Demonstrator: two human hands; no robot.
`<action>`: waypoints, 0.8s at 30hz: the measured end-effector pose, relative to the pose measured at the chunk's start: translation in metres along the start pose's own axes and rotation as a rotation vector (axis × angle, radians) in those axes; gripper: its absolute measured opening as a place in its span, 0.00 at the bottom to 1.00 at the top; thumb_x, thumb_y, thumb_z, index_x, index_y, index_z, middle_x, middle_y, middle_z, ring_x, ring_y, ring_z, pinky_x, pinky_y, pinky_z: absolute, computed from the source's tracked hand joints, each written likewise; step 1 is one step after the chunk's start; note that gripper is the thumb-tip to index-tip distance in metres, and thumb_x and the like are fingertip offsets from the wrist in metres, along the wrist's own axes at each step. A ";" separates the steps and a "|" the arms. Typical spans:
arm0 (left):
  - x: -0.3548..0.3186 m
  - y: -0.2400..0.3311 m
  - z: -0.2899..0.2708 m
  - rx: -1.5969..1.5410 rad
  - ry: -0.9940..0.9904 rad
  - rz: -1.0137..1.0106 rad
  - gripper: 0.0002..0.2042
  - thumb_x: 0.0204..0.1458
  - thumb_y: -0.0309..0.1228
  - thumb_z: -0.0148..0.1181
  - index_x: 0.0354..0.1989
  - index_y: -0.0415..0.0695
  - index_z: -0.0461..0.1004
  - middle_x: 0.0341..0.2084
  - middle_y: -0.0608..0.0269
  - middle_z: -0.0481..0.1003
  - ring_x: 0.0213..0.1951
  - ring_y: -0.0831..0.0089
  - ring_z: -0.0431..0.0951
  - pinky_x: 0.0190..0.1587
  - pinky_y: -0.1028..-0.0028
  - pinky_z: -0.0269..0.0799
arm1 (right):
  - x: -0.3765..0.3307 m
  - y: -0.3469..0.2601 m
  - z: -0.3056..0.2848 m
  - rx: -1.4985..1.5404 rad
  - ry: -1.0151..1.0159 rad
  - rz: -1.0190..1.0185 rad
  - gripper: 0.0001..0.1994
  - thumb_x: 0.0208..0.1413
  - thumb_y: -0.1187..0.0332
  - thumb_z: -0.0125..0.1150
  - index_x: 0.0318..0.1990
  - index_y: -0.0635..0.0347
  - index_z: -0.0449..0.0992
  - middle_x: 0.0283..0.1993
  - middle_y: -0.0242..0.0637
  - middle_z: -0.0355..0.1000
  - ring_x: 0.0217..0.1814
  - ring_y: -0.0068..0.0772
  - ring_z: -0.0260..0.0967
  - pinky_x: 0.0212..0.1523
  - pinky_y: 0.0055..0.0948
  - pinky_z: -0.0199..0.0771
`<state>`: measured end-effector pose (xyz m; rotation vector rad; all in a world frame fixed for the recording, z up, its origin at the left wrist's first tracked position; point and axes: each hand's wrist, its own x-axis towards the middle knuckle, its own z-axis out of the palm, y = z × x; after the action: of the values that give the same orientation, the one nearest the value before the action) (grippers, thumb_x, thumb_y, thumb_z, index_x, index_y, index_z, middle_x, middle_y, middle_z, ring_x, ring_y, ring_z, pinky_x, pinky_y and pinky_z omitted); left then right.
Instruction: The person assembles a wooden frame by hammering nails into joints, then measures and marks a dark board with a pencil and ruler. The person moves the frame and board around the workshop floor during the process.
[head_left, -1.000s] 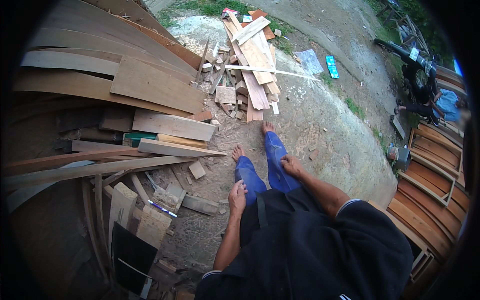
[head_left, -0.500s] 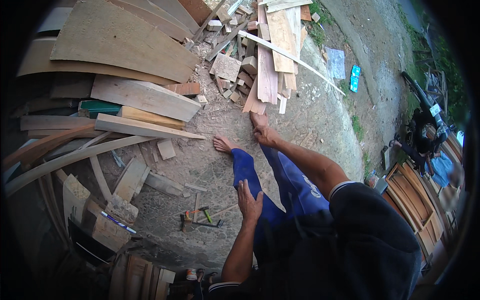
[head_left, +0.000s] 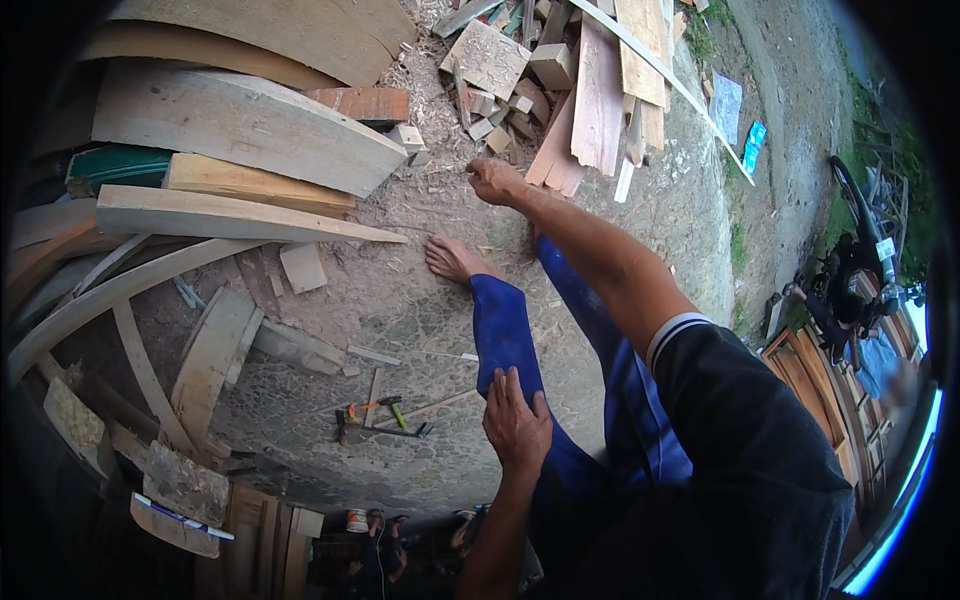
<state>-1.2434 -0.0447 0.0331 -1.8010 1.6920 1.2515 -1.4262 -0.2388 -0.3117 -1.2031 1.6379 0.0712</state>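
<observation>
My left hand [head_left: 517,422] lies on the blue trouser leg [head_left: 508,325] near the knee, with its fingers stretched out and nothing in it. Out ahead, my right hand [head_left: 495,182] hangs over the ground with its fingers curled in, and I see nothing held in them. Nearest to it are small wood offcuts [head_left: 500,140] and a reddish board end [head_left: 560,160]. A square wooden piece [head_left: 487,57] lies on that offcut heap. My bare left foot [head_left: 452,260] is on the ground between the hands; my forearm mostly hides the other foot.
Long planks [head_left: 240,125] and a pointed board [head_left: 250,215] are stacked at left. Hand tools [head_left: 385,418], one with a green handle, lie on the cracked floor. A thin pale strip [head_left: 690,95] crosses the boards. At right are a motorcycle [head_left: 862,240] and wooden frames [head_left: 815,390]. People sit farther off.
My right hand has moved from beside my right foot forward and left, toward the offcuts. My left hand stays on the leg. The view has shifted, with my body leaning forward.
</observation>
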 end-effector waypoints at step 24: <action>0.002 -0.034 -0.002 -0.091 0.098 0.044 0.26 0.54 0.33 0.64 0.62 0.42 0.68 0.59 0.43 0.72 0.61 0.46 0.71 0.58 0.52 0.70 | -0.012 -0.011 0.066 0.694 -0.002 0.210 0.12 0.65 0.66 0.52 0.51 0.62 0.69 0.33 0.45 0.81 0.29 0.34 0.81 0.33 0.34 0.80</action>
<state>-1.2112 -0.0404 0.0229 -1.9162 1.7621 1.2971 -1.3734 -0.1987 -0.3264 -0.5008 1.5879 -0.3399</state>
